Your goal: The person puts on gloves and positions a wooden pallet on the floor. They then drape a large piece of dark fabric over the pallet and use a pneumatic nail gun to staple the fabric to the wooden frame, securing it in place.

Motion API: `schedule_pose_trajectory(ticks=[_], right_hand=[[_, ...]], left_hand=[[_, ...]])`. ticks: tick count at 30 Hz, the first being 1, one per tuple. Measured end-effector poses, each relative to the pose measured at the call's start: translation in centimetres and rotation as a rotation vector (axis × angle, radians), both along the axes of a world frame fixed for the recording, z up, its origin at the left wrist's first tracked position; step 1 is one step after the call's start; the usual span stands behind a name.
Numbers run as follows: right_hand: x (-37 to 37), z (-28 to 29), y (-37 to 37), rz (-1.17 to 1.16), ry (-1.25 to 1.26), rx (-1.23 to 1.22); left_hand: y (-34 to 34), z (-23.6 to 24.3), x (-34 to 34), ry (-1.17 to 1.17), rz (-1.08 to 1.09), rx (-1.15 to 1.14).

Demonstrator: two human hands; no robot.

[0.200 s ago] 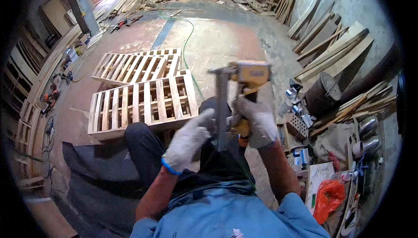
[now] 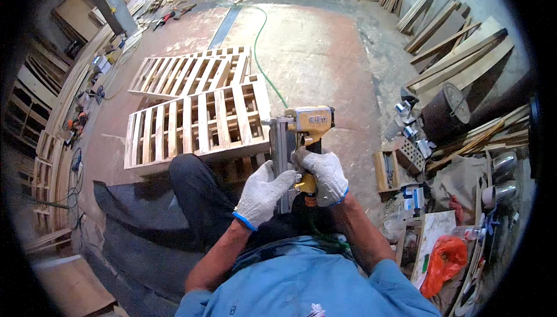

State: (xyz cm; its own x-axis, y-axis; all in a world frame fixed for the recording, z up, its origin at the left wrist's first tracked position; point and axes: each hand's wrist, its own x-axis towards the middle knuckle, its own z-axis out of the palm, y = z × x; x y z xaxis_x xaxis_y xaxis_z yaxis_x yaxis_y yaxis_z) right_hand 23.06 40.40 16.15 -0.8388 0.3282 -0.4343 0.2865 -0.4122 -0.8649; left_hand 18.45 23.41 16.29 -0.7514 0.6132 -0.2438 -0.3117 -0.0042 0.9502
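Observation:
Both my hands wear white knitted gloves with blue cuffs. A yellow nail gun (image 2: pixel 310 121) with a long grey magazine is held up in front of my lap. My right hand (image 2: pixel 326 177) wraps round its handle. Against the lower part of the magazine, my left hand (image 2: pixel 264 194) grips with its thumb across the metal; some of its fingers are hidden behind. Beyond my left knee lies a slatted wooden pallet (image 2: pixel 222 121), and a second slatted pallet (image 2: pixel 188 73) sits behind it at an angle.
A green air hose (image 2: pixel 264 73) curves over the floor past the pallets. Dark cloth (image 2: pixel 145 218) spreads at my left. To the right are a perforated brick (image 2: pixel 409 153), a dark bucket (image 2: pixel 447 111), an orange-red plastic bag (image 2: pixel 444 265) and boards leaning on the wall (image 2: pixel 458 64).
The nail gun has come down and a little to the left, and is less blurred. My left hand has moved right and closed on the magazine. The view has tilted slightly downward.

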Motion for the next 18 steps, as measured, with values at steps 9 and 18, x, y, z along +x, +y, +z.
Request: schedule_pose_trajectory(ticks=[9, 18], right_hand=[[-0.8, -2.1, -1.1, 0.006, -0.062, 0.144], [2.1, -6.8, 0.9, -0.064, 0.138, 0.169]], left_hand=[[0.7, -0.2, 0.1, -0.112, 0.023, -0.105], [4.4, 2.5, 1.6, 0.306, -0.068, -0.391]])
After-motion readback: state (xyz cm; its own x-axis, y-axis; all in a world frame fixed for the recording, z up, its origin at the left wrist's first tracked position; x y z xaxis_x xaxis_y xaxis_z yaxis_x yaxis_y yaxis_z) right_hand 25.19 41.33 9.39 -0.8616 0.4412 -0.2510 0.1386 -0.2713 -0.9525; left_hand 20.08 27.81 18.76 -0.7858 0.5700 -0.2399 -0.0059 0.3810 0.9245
